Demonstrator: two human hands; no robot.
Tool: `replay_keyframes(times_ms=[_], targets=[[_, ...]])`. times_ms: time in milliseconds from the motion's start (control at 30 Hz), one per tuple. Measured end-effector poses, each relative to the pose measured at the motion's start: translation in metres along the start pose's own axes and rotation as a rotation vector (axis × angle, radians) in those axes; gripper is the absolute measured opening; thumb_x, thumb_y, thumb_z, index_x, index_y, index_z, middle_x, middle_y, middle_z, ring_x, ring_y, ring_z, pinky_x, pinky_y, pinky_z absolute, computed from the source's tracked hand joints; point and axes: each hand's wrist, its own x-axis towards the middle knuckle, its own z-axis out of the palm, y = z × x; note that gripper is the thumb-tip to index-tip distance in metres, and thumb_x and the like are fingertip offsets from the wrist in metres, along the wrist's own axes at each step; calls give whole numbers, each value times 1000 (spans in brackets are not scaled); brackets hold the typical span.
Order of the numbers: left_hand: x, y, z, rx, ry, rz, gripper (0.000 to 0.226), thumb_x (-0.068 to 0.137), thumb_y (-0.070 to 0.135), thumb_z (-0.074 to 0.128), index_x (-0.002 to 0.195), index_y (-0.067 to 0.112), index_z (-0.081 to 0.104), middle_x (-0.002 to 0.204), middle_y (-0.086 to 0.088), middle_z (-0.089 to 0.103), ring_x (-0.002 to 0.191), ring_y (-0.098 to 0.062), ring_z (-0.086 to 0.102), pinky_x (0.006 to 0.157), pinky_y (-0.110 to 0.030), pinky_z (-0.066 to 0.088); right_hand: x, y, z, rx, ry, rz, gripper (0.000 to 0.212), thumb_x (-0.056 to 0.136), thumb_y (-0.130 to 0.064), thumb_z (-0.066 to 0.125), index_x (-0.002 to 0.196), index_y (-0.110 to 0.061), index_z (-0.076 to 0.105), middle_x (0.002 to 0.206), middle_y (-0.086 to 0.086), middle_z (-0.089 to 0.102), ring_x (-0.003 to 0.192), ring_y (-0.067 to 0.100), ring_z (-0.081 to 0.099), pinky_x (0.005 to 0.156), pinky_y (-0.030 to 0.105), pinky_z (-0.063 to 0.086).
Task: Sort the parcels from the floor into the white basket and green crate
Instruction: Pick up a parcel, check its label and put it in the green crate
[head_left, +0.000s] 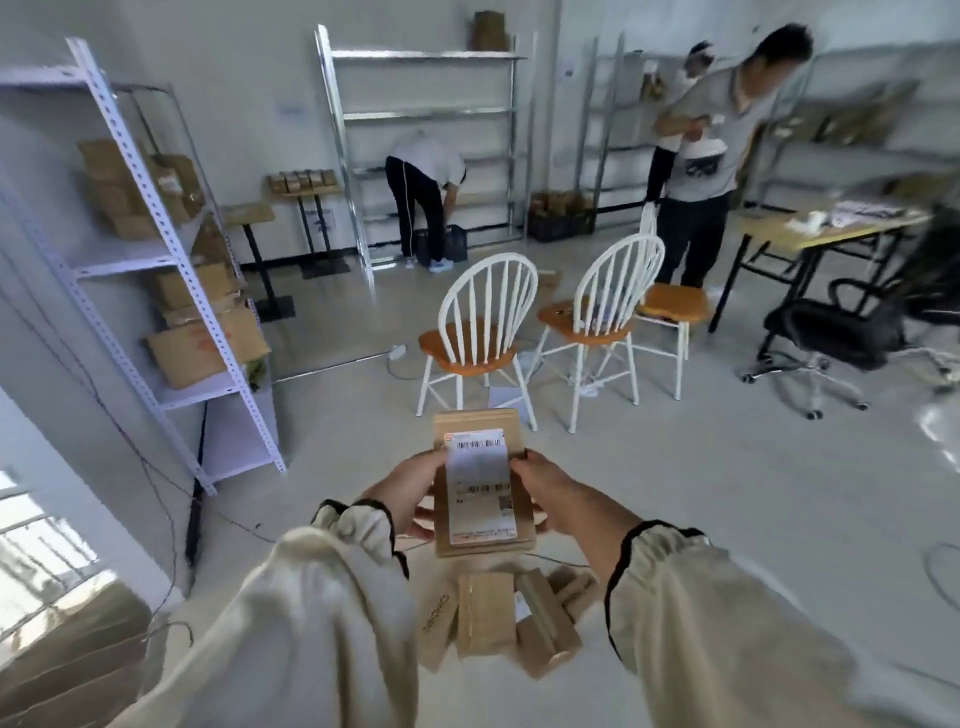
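Fingers of the left hand (410, 491) curl round the left edge of a labelled parcel (480, 488), thumb lying on its front face beside the label and the other fingers tucked behind. The right hand (553, 491) grips the opposite edge in the same way, thumb on the front and curled fingertips showing below the lower right corner. Both hands hold the parcel in the air at centre view, above the floor (701, 493) and just in front of the cream sleeves (358, 525) with dark cuffs. It is a flat, upright rectangle of brown kraft paper; a white shipping label (478, 467) with two barcodes and a red-orange mark at its top left covers most of the front, and its print is too small to read. Directly below lies a pile of brown parcels (498, 618) on the floor, overlapping at different angles. Beyond stand white spindle-back chairs (480, 332) with orange seats.
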Motion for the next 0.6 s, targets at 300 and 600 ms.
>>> replay_keyframes(times_ms=[300,600], targets=[[-31,29,143,132,-189,13,37,86,54,52,94,19,59,93,-12,61,84,-34,60,73,-40,50,-111,59,-120,146,283,86,38,97,-33,30,127,-17,47,124,15,57,112,39,53,95,55,44],[-137,16,415,358,-624,29,45,75,61,59,86,19,70,88,-12,65,77,-34,65,66,-41,54,-317,208,-289,377,680,144,32,96,-25,27,119,-20,50,89,4,59,93,31,59,95,56,45]])
